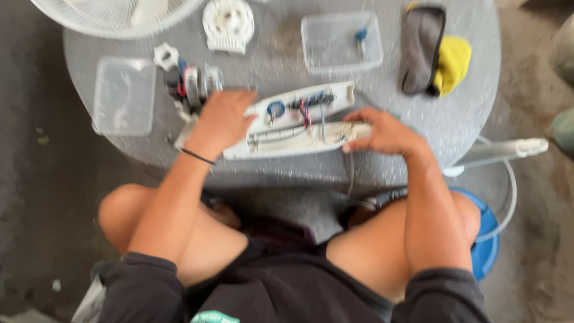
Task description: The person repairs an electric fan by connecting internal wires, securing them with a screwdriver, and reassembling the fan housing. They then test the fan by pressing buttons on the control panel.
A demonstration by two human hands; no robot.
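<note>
An opened white plastic housing (299, 122) with wires and small parts inside lies near the front edge of a round grey speckled table (466, 113). My left hand (222, 121) rests on its left end, gripping it. My right hand (382, 133) holds its right end, fingers curled over the edge. A fan motor (192, 84) with red and blue parts sits just beyond my left hand. The picture is blurred, so fine detail inside the housing is unclear.
A white fan grille (113, 15) overhangs the table's far left. A round white part (228, 24), two clear plastic trays (124, 96) (341, 42), and a grey and yellow cloth (433, 54) lie on the table. A white tube (502, 149) and blue stool (487, 239) are at right.
</note>
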